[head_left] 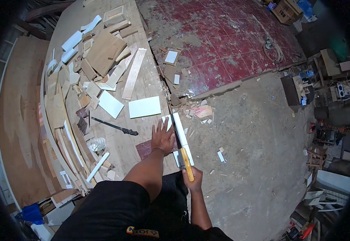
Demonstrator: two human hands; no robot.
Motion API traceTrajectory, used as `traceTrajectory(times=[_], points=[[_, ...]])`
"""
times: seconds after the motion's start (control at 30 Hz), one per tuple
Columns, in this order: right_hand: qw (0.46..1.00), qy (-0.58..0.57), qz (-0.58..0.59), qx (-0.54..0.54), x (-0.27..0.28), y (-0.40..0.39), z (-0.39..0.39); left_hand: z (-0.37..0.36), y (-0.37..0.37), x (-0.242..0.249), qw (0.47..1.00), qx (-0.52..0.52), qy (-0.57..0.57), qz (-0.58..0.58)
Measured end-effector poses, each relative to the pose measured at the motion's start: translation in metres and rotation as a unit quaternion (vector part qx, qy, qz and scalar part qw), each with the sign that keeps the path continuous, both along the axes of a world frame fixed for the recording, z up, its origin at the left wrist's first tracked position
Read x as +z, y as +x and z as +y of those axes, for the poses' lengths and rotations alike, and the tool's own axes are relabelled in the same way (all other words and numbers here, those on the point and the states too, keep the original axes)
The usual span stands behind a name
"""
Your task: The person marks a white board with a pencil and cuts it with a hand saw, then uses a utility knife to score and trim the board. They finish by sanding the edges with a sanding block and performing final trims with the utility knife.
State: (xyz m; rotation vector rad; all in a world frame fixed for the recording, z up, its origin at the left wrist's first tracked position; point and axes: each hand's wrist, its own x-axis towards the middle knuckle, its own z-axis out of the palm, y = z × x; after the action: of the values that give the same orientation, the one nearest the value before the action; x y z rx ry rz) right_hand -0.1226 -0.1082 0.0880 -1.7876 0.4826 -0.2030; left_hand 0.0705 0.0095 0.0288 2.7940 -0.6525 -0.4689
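Observation:
My left hand [163,138] lies flat with its fingers spread, over a white board [167,121] and a dark reddish piece [146,151] at the bench's right edge. My right hand [193,179] is wrapped round the yellow handle [186,164] of a saw. The saw's dark, narrow blade [176,132] points away from me, along a white strip [180,128] at the edge. Another white piece [188,154] is beside the handle. A white rectangular board [144,107] lies beyond my left hand.
The wooden bench [121,154] bears a black rod-like tool [114,126], a clear plastic cup [96,144] and a heap of wood offcuts [104,52]. Scraps are strewn on the concrete floor [243,140]. A cardboard box [286,12] stands at the top right.

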Motion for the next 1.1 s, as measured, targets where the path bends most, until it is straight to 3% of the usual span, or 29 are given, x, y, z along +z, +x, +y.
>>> traceTrajectory(times=[0.37,0.6,0.77,1.1], points=[[0.999,0.033,0.032,-0.019,0.013,-0.011,-0.002,-0.001,-0.001,0.003,1.000,0.002,0.002,0.012],[1.000,0.013,0.020,-0.001,-0.007,0.012,-0.004,-0.001,0.001,0.004,1.000,0.001,0.015,0.024],[0.999,0.025,0.042,-0.006,0.012,-0.017,-0.007,-0.003,0.002,0.006,1.000,0.002,0.007,0.017],[0.999,0.011,0.052,-0.010,0.015,0.023,-0.006,-0.001,0.001,0.001,1.000,-0.001,0.015,0.018]])
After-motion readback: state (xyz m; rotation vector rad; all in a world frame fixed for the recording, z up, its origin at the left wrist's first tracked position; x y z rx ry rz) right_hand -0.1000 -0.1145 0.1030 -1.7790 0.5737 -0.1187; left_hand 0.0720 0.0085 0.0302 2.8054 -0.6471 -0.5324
